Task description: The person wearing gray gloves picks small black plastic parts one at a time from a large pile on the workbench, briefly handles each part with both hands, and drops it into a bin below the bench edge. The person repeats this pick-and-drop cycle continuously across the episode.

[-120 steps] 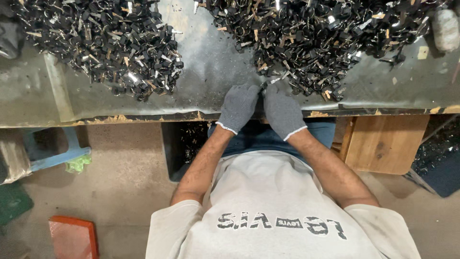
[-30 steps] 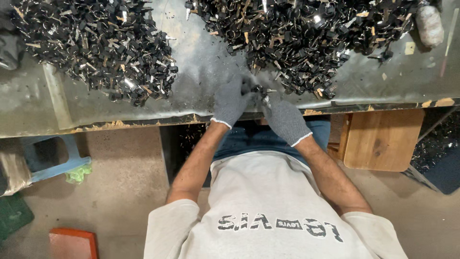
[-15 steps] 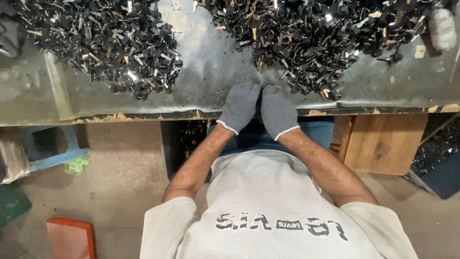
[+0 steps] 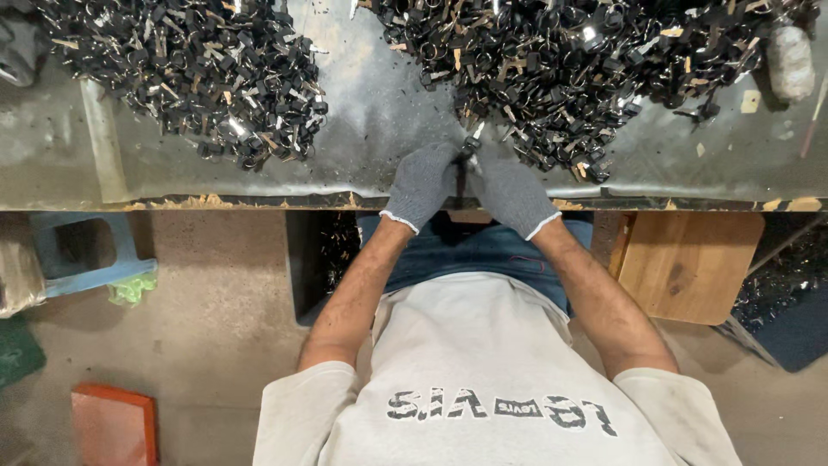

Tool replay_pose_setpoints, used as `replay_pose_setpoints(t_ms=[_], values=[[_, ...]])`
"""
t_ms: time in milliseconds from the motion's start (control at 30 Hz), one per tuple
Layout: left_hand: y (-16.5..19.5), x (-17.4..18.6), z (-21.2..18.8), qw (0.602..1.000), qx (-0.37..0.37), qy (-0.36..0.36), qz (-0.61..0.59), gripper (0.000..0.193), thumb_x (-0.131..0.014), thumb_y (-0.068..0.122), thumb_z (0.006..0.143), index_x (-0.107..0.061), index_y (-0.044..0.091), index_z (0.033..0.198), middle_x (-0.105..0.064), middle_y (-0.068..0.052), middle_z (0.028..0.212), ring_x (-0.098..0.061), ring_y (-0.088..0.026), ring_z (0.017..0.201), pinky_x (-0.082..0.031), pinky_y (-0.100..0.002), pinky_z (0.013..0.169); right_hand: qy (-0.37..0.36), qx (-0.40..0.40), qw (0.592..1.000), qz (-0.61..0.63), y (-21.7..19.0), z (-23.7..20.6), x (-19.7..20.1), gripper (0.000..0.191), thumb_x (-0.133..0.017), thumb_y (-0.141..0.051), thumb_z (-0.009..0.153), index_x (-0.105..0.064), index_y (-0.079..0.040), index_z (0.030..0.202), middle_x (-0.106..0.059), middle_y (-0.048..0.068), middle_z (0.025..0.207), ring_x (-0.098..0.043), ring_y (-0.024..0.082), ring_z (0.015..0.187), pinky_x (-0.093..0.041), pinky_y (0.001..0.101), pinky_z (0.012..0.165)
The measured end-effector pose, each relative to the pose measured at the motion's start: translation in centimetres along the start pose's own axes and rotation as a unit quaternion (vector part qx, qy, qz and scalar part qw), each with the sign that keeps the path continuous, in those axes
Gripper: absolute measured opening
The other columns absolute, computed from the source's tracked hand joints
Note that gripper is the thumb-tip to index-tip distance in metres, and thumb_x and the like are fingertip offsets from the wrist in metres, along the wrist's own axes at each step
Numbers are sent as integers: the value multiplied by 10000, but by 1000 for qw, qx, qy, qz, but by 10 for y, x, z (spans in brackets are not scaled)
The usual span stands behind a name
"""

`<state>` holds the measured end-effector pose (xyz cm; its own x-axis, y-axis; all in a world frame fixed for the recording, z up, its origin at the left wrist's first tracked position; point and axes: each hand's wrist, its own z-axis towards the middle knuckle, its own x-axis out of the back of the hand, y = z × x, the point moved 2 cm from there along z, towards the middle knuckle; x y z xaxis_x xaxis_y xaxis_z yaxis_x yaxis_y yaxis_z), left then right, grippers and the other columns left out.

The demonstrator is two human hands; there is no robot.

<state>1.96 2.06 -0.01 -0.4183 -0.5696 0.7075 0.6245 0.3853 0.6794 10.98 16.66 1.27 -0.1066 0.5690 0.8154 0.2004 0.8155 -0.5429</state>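
— What's he got between his hands?

— A small part (image 4: 470,148), dark with a pale, shiny tip that pokes up toward the heap. It's too small to make out more than that: a short black body and a bright bit of metal at the top.

— And where does it sit?

— Right at the near edge of the counter (image 4: 371,121), between the two gloved hands, just in front of the right-hand pile of black pieces (image 4: 561,69). The left hand (image 4: 420,183) and the right hand (image 4: 511,192) meet around it, both in grey knit gloves with white cuffs.

— How are the fingers (image 4: 444,155) set?

— Curled in and drawn together on both hands, not spread. The tips of the left ones close on the part from the left, and the right ones press against it from the other side. So it's pinched between the two hands, with only its upper end showing above the gloves. Exactly which fingertips carry it I can't tell; the gloves hide that.

— Anything else around?

— A second pile of black pieces (image 4: 190,69) lies further left on the counter, well apart from the hands. Below the counter's edge there is a wooden box (image 4: 690,263) to the right, a blue stool (image 4: 82,250) to the left, and an orange block (image 4: 114,423) on the floor.
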Motion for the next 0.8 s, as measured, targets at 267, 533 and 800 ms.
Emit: replay_pose_setpoints(t_ms=[267,533,800], values=[[1,-11,-2,992,-73,3,106,178,-594,100,897,-627,44,1063,-668,-182,997,-661,-375,931,-529,-472,837,-41,-142,985,-85,-6,-1,-29,204,-492,-68,1034,-541,56,1188,-712,299,971,-723,452,879,-599,527,761],[24,2,-8,995,-27,-34,91,192,-620,104,908,-642,81,1097,-696,-174,962,-685,-378,914,-540,-485,823,70,-46,991,-104,-13,-12,-21,147,-545,-105,997,-578,0,1095,-718,272,956,-720,448,851,-581,553,755],[22,12,-9,999,41,17,-11,248,-684,94,832,-687,108,1079,-734,-146,926,-720,-354,868,-564,-466,761,52,-40,998,20,9,-23,-2,608,-614,-196,959,-438,73,1476,-626,359,1226,-692,493,808,-559,588,692]])
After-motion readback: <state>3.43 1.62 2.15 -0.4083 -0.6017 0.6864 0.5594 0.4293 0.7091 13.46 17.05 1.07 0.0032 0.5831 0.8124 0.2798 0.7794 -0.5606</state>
